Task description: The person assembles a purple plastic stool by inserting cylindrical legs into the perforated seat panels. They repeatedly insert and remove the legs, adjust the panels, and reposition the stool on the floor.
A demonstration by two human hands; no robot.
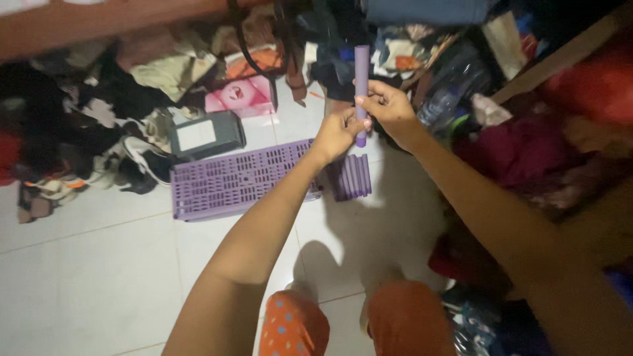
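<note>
So closest to us are our knees in orange fabric (pixel 409 320), one side with coloured dots, over a white tiled floor (pixel 86 264). From there both forearms run up to the middle. Our left hand (pixel 337 134) is curled around the lower end of a slim purple plastic tube (pixel 361 66), pinching it near the bottom tip, and our right hand (pixel 388 105) is wrapped round the same tube just above, fingers closed on it. The tube stands pretty much upright, with its top poking out well above both hands.

Just below the hands, on the floor, lies a small bundle of matching purple tubes (pixel 353 177), and touching its left side is a flat purple plastic grid panel (pixel 237 179). Up and left of the panel sits a grey box with a pale label (pixel 206 135), then a pink box (pixel 241 96) a bit further back. Beyond the hands it's all heaps of mixed clothes (pixel 165 66), too dim to sort out. Right of our right hand there's a clear plastic bottle (pixel 438 105) among more dark red cloth.
</note>
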